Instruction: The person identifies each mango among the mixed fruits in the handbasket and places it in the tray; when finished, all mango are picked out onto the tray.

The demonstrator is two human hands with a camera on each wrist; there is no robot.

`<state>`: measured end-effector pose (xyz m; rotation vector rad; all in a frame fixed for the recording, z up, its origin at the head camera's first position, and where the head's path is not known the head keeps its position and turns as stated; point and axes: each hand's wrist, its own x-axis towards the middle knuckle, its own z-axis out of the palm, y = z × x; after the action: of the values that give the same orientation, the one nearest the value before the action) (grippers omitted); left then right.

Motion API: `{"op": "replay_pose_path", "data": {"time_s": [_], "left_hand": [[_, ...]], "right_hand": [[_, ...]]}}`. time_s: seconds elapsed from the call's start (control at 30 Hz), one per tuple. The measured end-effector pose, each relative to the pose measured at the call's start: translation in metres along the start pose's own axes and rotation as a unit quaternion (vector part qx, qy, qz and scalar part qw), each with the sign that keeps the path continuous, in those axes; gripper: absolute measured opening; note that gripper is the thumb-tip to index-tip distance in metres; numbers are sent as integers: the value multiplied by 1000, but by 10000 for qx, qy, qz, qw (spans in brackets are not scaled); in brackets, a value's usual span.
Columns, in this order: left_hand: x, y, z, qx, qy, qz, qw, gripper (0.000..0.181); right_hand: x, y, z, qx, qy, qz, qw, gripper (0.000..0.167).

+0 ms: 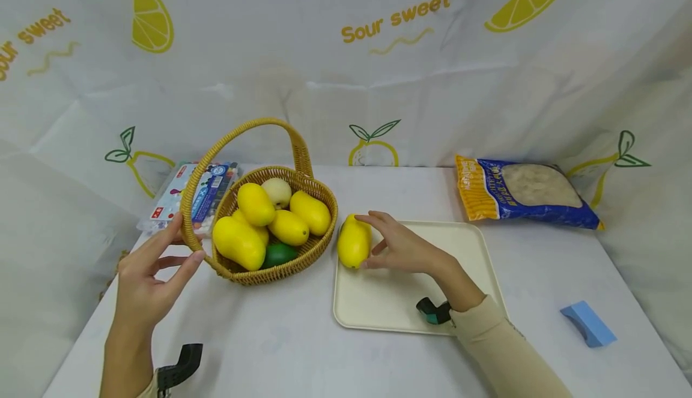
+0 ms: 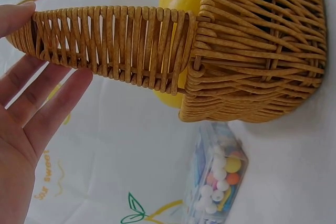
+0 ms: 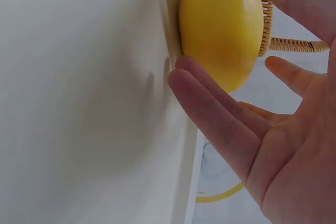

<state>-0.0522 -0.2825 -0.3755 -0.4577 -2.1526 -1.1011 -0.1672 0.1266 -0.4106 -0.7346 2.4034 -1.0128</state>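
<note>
A wicker basket (image 1: 281, 275) with a tall arched handle stands left of centre. Several yellow fruits (image 1: 240, 243), a pale round fruit (image 1: 277, 192) and a dark green fruit (image 1: 278, 255) lie inside. My left hand (image 1: 146, 278) lightly holds the lower left of the basket handle (image 2: 110, 45) between thumb and fingers. A yellow mango (image 1: 354, 243) lies at the upper left edge of a cream tray (image 1: 389, 302). Over the tray, my right hand (image 1: 402, 247) has its fingers spread beside the mango; whether a fingertip touches it I cannot tell.
Behind the basket lies a clear box of coloured beads (image 2: 223, 177) with a printed lid. A blue and yellow bag (image 1: 530, 194) rests at the back right. A light blue block (image 1: 588, 324) sits near the right edge. White printed cloth (image 1: 303, 98) hangs behind.
</note>
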Motion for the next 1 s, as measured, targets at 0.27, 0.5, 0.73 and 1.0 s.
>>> {"op": "replay_pose_path", "data": {"time_s": [0.27,0.5,0.73,1.0], "left_hand": [[1,1,0,59,-20,-48,10000,77],[1,2,0,30,-50,-50,10000,76],[2,1,0,61,-26,-85,9999,77],[0,1,0,72,-42,-75,9999,79]], "right_hand": [[-1,-2,-6,-108,67,112,9999,90],[-2,-5,-13,-535,199,80,9983,91],[5,-19,-28,-928,431,-112,9947,89],[17,-41,-30,-1046,527,-491,9919,82]]}}
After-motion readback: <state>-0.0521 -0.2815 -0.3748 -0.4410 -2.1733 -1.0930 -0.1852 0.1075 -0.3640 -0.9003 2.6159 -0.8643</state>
